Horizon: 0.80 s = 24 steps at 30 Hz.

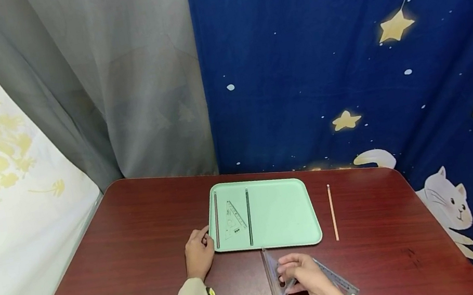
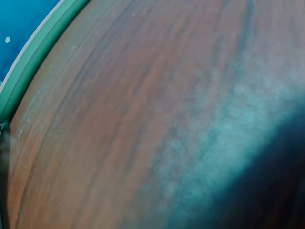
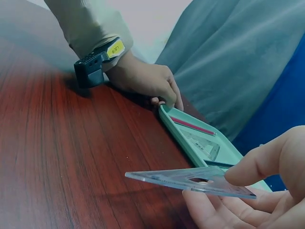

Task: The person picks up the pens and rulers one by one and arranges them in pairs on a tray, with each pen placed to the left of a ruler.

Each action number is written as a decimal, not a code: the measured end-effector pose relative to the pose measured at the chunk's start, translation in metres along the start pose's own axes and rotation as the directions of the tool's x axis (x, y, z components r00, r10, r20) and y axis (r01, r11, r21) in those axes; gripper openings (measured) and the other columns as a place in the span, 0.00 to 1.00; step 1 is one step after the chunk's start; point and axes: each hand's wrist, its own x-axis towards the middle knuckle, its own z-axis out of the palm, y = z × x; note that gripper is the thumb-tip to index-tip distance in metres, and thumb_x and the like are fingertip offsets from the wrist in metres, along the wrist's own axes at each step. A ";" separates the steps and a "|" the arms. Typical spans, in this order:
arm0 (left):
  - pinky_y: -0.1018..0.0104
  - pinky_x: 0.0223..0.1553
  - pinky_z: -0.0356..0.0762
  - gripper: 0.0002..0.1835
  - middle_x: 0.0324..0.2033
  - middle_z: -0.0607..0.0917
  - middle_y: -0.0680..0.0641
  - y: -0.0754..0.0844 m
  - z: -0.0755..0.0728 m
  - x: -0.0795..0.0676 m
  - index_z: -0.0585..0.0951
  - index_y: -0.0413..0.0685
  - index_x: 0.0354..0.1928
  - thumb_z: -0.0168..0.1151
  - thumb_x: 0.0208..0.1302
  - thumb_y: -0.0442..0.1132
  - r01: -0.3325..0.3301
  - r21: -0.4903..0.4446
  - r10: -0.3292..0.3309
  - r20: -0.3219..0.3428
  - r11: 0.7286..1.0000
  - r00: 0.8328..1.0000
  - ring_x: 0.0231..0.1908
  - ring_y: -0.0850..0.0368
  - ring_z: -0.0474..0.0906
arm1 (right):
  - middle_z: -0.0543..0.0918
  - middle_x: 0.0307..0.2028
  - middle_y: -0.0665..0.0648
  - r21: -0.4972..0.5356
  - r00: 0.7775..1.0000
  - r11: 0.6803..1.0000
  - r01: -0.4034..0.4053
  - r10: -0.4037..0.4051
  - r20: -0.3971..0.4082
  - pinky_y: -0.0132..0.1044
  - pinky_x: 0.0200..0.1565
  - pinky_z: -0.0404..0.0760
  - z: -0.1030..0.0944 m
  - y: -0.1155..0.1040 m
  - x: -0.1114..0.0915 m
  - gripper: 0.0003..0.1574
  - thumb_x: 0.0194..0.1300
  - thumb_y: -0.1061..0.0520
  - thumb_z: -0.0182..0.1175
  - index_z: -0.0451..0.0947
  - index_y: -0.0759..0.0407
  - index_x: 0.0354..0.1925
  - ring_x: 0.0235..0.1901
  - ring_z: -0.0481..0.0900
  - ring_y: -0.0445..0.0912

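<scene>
A clear set square [image 3: 190, 180] is pinched between the thumb and fingers of my right hand [image 1: 304, 275], tilted above the table just in front of the tray. My left hand [image 1: 199, 254] grips the near left corner of the pale green tray [image 1: 281, 213]. Inside the tray's left half lie a red pencil [image 1: 216, 219], another clear set square [image 1: 234, 220] and a dark pencil [image 1: 249, 216]. In the left wrist view only the tray's rim [image 2: 35, 52] and blurred tabletop show.
A light wooden pencil [image 1: 332, 212] lies on the dark red table [image 1: 140, 249], right of the tray. A clear strip with ruler markings [image 1: 337, 276] lies beside my right wrist, partly hidden by it. Curtains [image 1: 148, 78] hang behind the table.
</scene>
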 end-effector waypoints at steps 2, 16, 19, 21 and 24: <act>0.68 0.29 0.66 0.16 0.31 0.80 0.48 -0.001 0.000 0.000 0.83 0.40 0.51 0.53 0.63 0.31 -0.001 0.001 0.001 -0.006 1.000 1.000 0.24 0.62 0.67 | 0.81 0.32 0.52 0.011 1.000 1.000 -0.003 0.003 0.005 0.35 0.26 0.81 0.000 0.000 0.001 0.26 0.53 0.69 0.53 0.67 0.79 0.52 0.30 0.80 0.41; 0.68 0.29 0.66 0.16 0.30 0.79 0.49 -0.001 0.000 -0.001 0.83 0.41 0.51 0.53 0.63 0.33 0.020 -0.012 -0.020 0.002 1.000 1.000 0.23 0.62 0.67 | 0.82 0.33 0.51 0.088 1.000 0.996 0.013 -0.015 0.012 0.35 0.28 0.82 -0.006 -0.006 0.007 0.28 0.53 0.70 0.52 0.65 0.81 0.54 0.30 0.80 0.40; 0.68 0.29 0.66 0.16 0.30 0.79 0.49 -0.001 0.000 0.000 0.83 0.42 0.51 0.53 0.64 0.33 0.022 -0.013 -0.022 0.008 1.000 1.000 0.22 0.61 0.67 | 0.83 0.35 0.52 0.085 1.000 0.996 0.010 -0.010 -0.001 0.35 0.29 0.81 -0.007 -0.007 0.009 0.29 0.53 0.71 0.51 0.65 0.81 0.55 0.31 0.80 0.40; 0.69 0.28 0.66 0.16 0.30 0.79 0.49 -0.001 0.000 0.000 0.83 0.41 0.51 0.53 0.64 0.33 0.019 -0.015 -0.019 0.007 1.000 1.000 0.22 0.62 0.67 | 0.83 0.37 0.53 0.083 1.000 0.997 0.007 -0.006 -0.006 0.34 0.29 0.81 -0.007 -0.008 0.010 0.30 0.53 0.71 0.51 0.64 0.81 0.56 0.32 0.81 0.40; 0.70 0.27 0.66 0.16 0.30 0.79 0.50 0.000 0.000 0.000 0.83 0.40 0.51 0.53 0.64 0.33 0.009 -0.014 -0.009 0.002 1.000 1.000 0.22 0.63 0.66 | 0.83 0.39 0.55 0.089 1.000 0.996 0.010 -0.009 -0.010 0.32 0.29 0.81 -0.007 -0.011 0.011 0.32 0.51 0.70 0.51 0.64 0.81 0.57 0.33 0.81 0.40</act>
